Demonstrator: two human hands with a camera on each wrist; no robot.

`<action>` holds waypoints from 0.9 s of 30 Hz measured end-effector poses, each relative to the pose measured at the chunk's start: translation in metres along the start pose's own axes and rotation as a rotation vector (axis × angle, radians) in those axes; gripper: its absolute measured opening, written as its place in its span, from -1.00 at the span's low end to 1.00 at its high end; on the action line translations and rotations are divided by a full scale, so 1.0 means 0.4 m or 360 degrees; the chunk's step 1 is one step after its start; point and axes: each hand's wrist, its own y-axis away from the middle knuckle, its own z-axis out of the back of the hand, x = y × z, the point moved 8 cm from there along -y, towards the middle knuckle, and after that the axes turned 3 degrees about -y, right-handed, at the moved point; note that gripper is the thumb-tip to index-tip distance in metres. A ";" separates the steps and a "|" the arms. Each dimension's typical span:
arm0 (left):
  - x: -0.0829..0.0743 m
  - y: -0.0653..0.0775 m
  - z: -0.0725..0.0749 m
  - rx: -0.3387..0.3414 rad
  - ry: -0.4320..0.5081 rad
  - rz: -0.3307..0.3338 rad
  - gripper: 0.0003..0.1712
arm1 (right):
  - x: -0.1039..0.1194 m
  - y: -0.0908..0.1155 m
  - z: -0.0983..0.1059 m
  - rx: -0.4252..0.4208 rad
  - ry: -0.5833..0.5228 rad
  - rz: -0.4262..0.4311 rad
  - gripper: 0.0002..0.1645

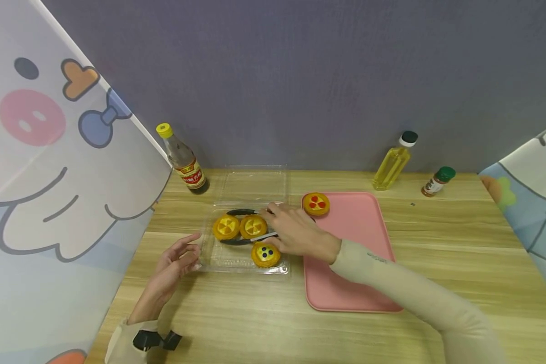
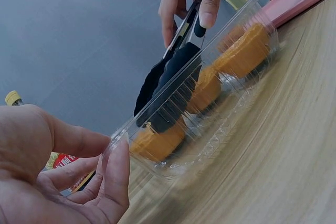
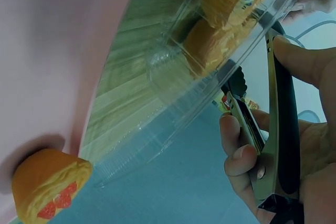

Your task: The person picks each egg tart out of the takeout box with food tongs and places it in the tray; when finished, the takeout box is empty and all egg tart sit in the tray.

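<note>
Tongs with black scalloped tips and metal arms (image 1: pixel 237 242) reach down into a clear plastic hinged box (image 1: pixel 218 257), held by the right hand (image 1: pixel 296 230), whose fingers and thumb wrap the handles. Their arms stand apart: a round golden tart topped with orange wedges (image 1: pixel 226 227) sits between them toward the box's left end, with a matching orange-wedged golden tart (image 1: pixel 253 227) just beside it; from where I stand, I cannot tell whether the tips press on either. At the box's left end, the left hand (image 1: pixel 169 269) pinches the rim between thumb and fingers.

Close in front of the tongs' near arm, inside the box at its right end, a golden tart with dark blue dots (image 1: pixel 266 254) crowds the space. The box's side walls rise around all three pastries, while its clear lid (image 1: pixel 255 187) lies folded open behind.

Just right of the box is a flat pink rectangular tray (image 1: pixel 355 222), partly covered by the right sleeve; a golden tart with red pieces (image 1: pixel 316 204) rests at its near-box back corner. Behind the box to the left stands a dark sauce bottle with yellow cap (image 1: pixel 186 164); well to the box's right are a yellow oil bottle with dark cap (image 1: pixel 392 167) and a small green-lidded spice jar (image 1: pixel 438 182).
</note>
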 end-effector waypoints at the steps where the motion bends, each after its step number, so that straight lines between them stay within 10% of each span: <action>1: 0.001 0.000 0.000 0.0002 0.0003 -0.0003 -0.36 | 0.001 -0.003 -0.003 0.0007 0.0000 -0.0005 -0.13; 27: 0.003 -0.003 0.000 0.0006 0.0041 -0.0012 -0.37 | 0.016 -0.016 -0.028 0.0104 -0.0075 0.0038 -0.05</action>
